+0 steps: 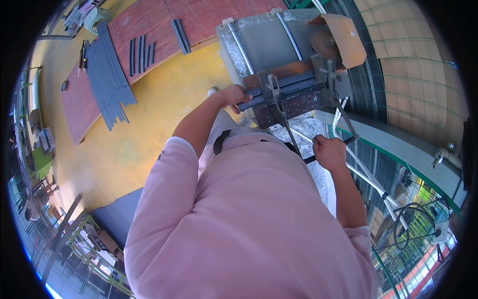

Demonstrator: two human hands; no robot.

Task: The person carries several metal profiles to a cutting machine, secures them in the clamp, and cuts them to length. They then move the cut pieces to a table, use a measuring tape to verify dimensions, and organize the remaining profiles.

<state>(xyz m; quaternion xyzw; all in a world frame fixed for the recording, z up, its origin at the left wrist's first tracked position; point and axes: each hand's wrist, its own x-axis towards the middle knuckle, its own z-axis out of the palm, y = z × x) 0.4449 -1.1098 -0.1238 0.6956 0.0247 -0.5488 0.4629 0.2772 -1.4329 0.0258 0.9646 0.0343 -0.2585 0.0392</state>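
At the near side of a cutting machine (261,45), my left hand (234,98) grips the left ends of dark grey profile strips (295,88). The strips lie side by side in a metal fixture (289,110), beneath two lever clamps (275,89). My right hand (329,152) is closed around a dark crossbar (310,159) that joins the clamps' long lever rods (347,119). Beyond the fixture, a round blade (324,40) shows partly under a rusty orange guard (345,39). Two shiny guide rods (289,35) run across the machine's top.
Left of the machine, a red board (153,17) carries many long grey strips (108,71), with shorter pieces (140,54) beside them. Green wire fencing (414,63) and a grey beam (396,138) border the right side. White pipes (368,175) run near my right arm.
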